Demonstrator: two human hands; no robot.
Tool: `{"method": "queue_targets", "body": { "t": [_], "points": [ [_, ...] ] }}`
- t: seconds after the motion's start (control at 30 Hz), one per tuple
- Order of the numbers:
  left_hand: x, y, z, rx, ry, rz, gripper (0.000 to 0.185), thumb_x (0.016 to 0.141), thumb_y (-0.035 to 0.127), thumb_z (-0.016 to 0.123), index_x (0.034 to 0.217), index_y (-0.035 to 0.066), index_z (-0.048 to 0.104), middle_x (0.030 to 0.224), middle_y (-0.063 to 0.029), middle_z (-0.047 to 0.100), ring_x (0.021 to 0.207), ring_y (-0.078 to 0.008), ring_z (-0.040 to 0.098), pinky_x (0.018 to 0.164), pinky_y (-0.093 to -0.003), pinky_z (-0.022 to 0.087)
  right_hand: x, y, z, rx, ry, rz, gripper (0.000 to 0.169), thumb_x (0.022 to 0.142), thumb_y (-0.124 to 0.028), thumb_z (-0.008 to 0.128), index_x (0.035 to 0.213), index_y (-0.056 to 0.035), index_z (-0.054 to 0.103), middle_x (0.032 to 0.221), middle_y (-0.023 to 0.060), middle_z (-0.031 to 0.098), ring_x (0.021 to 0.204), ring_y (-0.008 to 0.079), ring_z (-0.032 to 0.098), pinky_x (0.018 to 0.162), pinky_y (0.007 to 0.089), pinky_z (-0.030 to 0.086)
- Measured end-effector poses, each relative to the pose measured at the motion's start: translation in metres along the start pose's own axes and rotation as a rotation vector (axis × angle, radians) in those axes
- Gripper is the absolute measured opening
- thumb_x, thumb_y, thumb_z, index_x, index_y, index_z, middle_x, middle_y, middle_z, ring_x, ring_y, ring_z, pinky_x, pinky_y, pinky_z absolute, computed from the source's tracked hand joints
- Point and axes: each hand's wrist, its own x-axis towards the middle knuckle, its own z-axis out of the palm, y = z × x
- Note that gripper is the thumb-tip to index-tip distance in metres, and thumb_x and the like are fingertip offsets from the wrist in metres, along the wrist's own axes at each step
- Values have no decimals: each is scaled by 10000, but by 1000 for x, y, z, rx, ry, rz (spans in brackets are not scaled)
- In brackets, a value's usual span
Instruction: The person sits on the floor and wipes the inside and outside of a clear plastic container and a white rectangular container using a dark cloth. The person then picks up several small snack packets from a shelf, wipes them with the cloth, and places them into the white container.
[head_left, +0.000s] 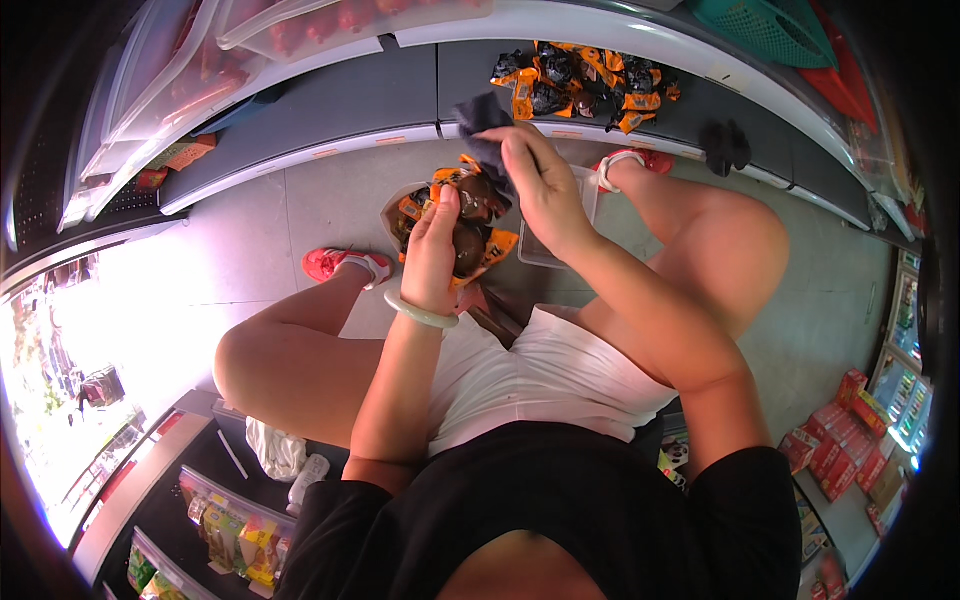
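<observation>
My left hand, with a pale bangle at the wrist, grips orange-and-black packets that show round brown contents, perhaps braised eggs. In my right hand is a dark grey cloth, pinched between thumb and fingers; its lower end hangs against the upper packet. Beneath the packets stands an open carton with more such packets inside, partly covered by my left hand. A clear plastic bin rests on the floor below my right forearm. More orange-and-black packets lie heaped on the low grey shelf.
A dark crumpled cloth lies at the shelf's front edge. Above, clear plastic bins and a green basket overhang the low shelf. Behind me are a shelf of packaged goods at left and red boxes at right.
</observation>
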Motion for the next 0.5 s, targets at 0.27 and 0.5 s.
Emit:
{"method": "queue_targets", "body": {
  "t": [0.27, 0.5],
  "points": [
    [13, 10, -21, -306, 150, -12, 432, 1012, 389, 320, 1148, 57, 561, 1065, -115, 639, 949, -241, 644, 837, -384, 542, -31, 4, 15, -132, -452, -37, 265, 963, -213, 536, 1162, -70, 637, 1224, 138, 608, 1125, 272, 584, 928, 344, 461],
    [46, -30, -108, -807, -276, -189, 380, 985, 271, 332, 1148, 25, 571, 1126, -173, 619, 1030, -324, 600, 908, -473, 496, -44, 19, 27, -582, -486, -568, 204, 817, -222, 687, 964, -89, 637, 1024, 59, 553, 1093, 289, 516, 868, 334, 484]
  ]
}}
